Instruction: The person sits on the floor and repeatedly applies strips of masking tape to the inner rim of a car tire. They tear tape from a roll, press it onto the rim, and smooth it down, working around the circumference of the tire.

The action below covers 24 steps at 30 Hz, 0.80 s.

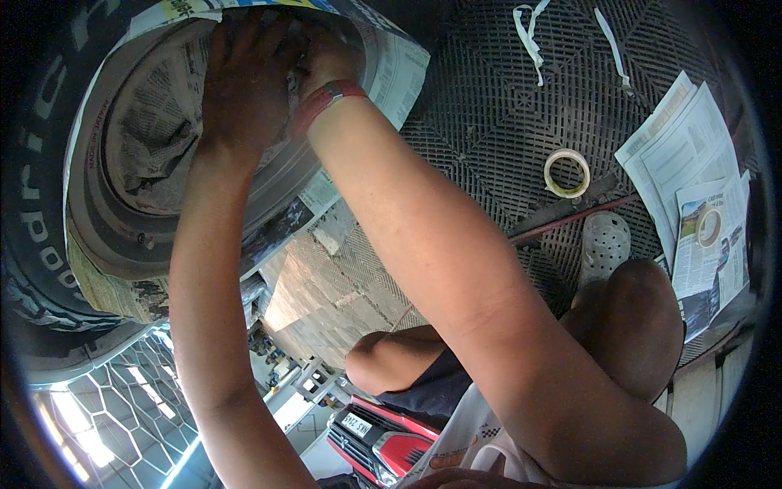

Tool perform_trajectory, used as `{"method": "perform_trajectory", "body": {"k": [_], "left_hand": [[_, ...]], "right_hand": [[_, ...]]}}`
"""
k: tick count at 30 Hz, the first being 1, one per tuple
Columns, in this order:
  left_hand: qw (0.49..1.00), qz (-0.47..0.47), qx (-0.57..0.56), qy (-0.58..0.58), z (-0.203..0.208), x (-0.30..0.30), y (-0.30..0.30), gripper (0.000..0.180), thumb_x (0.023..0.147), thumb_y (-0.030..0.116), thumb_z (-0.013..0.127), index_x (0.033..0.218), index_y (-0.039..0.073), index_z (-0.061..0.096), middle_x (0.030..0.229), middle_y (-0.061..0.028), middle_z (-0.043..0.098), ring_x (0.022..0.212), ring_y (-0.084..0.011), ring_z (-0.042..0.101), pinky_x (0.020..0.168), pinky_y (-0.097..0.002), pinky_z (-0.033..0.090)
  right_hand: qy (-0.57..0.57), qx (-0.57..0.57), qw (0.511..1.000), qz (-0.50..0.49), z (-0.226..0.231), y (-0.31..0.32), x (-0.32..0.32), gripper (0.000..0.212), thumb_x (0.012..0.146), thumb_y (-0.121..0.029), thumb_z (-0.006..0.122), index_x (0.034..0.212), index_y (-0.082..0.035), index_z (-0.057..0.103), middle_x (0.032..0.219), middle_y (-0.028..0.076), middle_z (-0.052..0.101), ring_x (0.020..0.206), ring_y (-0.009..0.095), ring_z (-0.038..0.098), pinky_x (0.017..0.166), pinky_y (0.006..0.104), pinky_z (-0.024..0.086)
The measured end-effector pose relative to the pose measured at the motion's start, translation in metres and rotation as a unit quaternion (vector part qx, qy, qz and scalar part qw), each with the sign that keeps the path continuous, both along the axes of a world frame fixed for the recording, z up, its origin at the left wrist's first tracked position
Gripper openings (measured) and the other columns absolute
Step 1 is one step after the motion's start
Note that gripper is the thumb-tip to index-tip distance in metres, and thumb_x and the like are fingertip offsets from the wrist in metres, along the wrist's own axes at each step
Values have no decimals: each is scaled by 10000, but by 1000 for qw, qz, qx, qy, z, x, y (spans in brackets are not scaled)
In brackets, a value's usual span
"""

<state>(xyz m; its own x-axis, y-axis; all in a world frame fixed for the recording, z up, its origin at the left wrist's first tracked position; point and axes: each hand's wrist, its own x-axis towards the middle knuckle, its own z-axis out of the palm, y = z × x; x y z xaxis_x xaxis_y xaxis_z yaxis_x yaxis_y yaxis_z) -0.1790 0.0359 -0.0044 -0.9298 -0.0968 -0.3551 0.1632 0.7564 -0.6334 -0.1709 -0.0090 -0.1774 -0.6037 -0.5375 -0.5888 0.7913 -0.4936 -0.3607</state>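
Observation:
A large black tyre (37, 196) with raised white letters fills the left side, around a dull grey wheel rim (122, 244). Newspaper (403, 77) lines the gap between tyre and rim, its edges sticking out. Crumpled newspaper (159, 122) covers the wheel's centre. My left hand (248, 81) reaches to the upper part of the rim, fingers stretched out against the lining. Close beside it is my right hand (330, 57), a red band on its wrist. Shadow and the left hand hide most of the right fingers, so their grip is unclear.
A tape roll (567, 174) lies on the black slatted floor mat (489, 122). Newspaper sheets (684, 138) at the right carry a second tape roll (709, 227). White strips (529, 41) lie at the top. My shoe (605, 242) and a red vehicle (399, 452) are lower down.

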Motion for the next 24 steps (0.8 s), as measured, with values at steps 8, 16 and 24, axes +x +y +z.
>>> {"method": "perform_trajectory", "body": {"k": [8, 16, 24], "left_hand": [[997, 68, 38, -14, -4, -4, 8, 461, 803, 197, 743, 1255, 115, 704, 1421, -76, 576, 1407, -278, 456, 1248, -494, 271], [998, 55, -21, -35, -23, -5, 5, 389, 868, 279, 677, 1207, 109, 761, 1457, -58, 576, 1449, -284, 429, 1267, -499, 233], [984, 121, -93, -87, -35, 4, 29, 433, 970, 377, 551, 1255, 128, 762, 1582, -87, 506, 1554, -256, 318, 1307, -509, 125]], "right_hand": [[97, -29, 994, 46, -15, 0, -3, 429, 933, -478, 649, 1184, -159, 789, 1250, 140, 749, 1146, 344, 718, 976, 481, 570], [12, -71, 997, 9, -23, 26, -8, 235, 967, -203, 646, 1099, -25, 722, 970, 92, 725, 744, 198, 655, 649, 347, 506], [36, 220, 972, 78, 25, 101, 14, 305, 970, -173, 610, 1072, 95, 715, 942, 212, 750, 755, 289, 697, 730, 401, 540]]}}
